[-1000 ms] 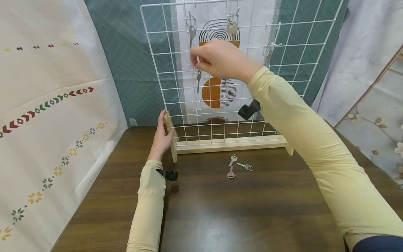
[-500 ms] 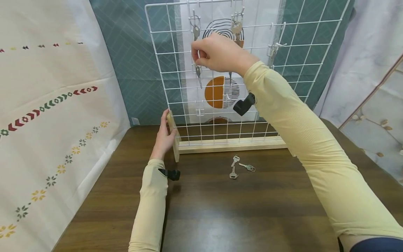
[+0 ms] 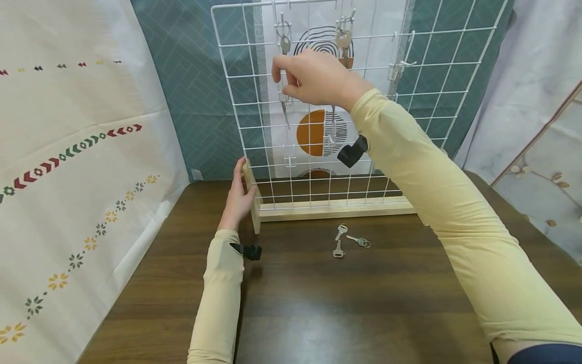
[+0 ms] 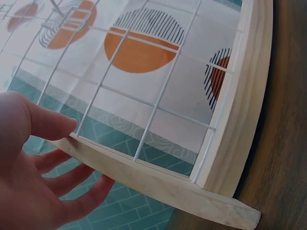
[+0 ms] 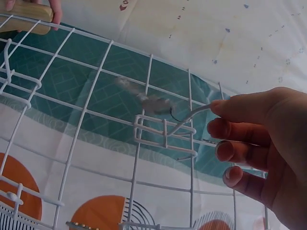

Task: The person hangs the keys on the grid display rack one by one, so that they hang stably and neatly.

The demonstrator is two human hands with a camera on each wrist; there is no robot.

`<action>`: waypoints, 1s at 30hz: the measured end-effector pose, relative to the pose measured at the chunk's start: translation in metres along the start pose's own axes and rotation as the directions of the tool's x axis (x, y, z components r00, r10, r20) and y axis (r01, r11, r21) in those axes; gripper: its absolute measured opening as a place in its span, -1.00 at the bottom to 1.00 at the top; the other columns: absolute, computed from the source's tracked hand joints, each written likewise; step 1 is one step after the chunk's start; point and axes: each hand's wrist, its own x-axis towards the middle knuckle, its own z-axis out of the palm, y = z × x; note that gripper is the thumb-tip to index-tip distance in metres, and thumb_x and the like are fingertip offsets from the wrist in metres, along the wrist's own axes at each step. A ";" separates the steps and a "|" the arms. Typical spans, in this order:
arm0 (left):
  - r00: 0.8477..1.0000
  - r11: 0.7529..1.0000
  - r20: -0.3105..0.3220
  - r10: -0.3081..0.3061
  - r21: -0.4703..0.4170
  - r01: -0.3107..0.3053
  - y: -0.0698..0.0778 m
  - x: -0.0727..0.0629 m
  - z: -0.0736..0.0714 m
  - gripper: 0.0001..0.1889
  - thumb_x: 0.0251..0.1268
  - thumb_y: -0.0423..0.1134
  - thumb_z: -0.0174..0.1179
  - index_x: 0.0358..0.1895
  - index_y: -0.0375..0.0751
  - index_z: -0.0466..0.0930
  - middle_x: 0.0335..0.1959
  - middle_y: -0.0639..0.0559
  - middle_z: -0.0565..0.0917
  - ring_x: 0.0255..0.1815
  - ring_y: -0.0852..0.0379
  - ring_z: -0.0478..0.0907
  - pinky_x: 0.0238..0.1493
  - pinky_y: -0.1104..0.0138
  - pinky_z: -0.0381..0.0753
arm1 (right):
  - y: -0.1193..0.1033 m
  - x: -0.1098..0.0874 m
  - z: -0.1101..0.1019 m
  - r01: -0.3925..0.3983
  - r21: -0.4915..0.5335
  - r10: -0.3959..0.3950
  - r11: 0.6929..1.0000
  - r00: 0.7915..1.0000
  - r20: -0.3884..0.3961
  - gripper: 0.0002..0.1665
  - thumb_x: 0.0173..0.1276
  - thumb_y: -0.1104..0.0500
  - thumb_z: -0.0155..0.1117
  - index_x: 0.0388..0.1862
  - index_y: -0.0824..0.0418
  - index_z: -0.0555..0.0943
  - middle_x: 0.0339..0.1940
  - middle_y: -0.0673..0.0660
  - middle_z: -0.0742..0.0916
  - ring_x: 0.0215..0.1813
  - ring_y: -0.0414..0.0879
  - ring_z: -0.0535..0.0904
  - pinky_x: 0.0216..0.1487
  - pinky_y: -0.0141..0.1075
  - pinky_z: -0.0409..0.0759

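My left hand point(image 3: 238, 200) holds the wooden end post point(image 4: 158, 172) of a white wire grid rack point(image 3: 313, 173), thumb on the front side and fingers behind. My right hand point(image 3: 318, 80) is raised in front of the grid's upper left, thumb and fingers parted. One fingertip meets the tip of a white wire hook point(image 5: 165, 127) in the right wrist view. A key point(image 3: 285, 112) hangs from this hook by its ring, blurred in the right wrist view. Above it another key point(image 3: 285, 44) hangs on a hook.
More keys point(image 3: 344, 39) hang on the grid at upper middle. Three loose keys point(image 3: 358, 241) lie on the dark wooden table point(image 3: 291, 303) in front of the stand. A patterned cloth point(image 3: 91, 151) stands at left. A lower hook point(image 3: 289, 161) is on the grid.
My right hand has moved the key onto the hook and let go, its thumb and fingers spreading apart. The left hand keeps its hold on the post. The head view has shifted slightly.
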 end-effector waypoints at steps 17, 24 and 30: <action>1.000 1.000 0.021 -0.010 -0.005 0.010 0.004 0.001 0.007 -0.18 0.43 -0.43 -0.06 0.51 0.43 -0.22 0.48 -0.29 0.15 0.37 -0.33 0.31 0.20 -0.26 0.41 | 0.002 -0.033 0.008 0.002 0.013 -0.001 1.000 0.993 -0.119 -0.78 0.45 0.15 0.03 -0.04 0.16 0.55 -0.41 0.10 0.62 -0.36 -0.03 0.47 -0.37 -0.25 0.37; 1.000 1.000 0.016 0.005 0.011 -0.005 0.006 0.002 0.004 -0.17 0.41 -0.44 -0.06 0.52 0.40 -0.23 0.48 -0.32 0.16 0.36 -0.33 0.33 0.20 -0.22 0.43 | -0.001 -0.083 0.044 0.137 0.033 -0.124 0.990 0.959 -0.254 -0.90 0.35 0.23 0.15 -0.21 0.21 0.58 -0.53 0.07 0.68 -0.54 -0.07 0.48 -0.50 -0.31 0.36; 1.000 1.000 0.023 -0.005 0.013 0.005 0.006 0.002 0.001 -0.18 0.42 -0.42 -0.06 0.51 0.43 -0.23 0.45 -0.29 0.18 0.35 -0.31 0.34 0.19 -0.21 0.44 | -0.004 -0.116 0.078 0.131 0.101 -0.112 0.986 0.978 -0.175 -0.91 0.32 0.22 0.27 -0.22 0.19 0.58 -0.52 0.04 0.68 -0.56 -0.13 0.44 -0.49 -0.31 0.42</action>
